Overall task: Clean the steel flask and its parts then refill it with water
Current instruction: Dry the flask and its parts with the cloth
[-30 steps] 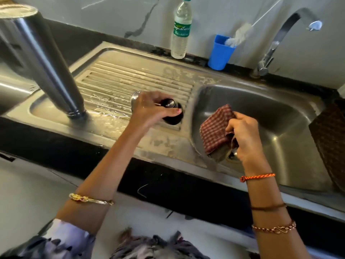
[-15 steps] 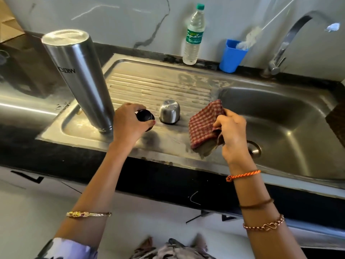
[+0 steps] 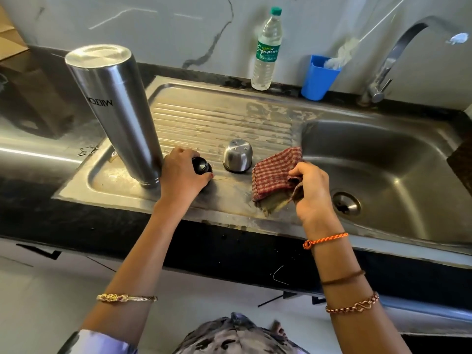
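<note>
Two hands are working: left hand [image 3: 182, 176] gripping a half-hidden black stopper [image 3: 201, 165], right hand [image 3: 313, 189] pinching one checked cloth [image 3: 274, 176]; one inverted flask [image 3: 116, 108], one steel cup [image 3: 238, 155].

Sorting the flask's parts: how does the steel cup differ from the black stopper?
The steel cup is shiny metal; the black stopper is dark. The steel cup stands free, mouth down; the black stopper is gripped by the left hand. Both are on the drainboard.
</note>
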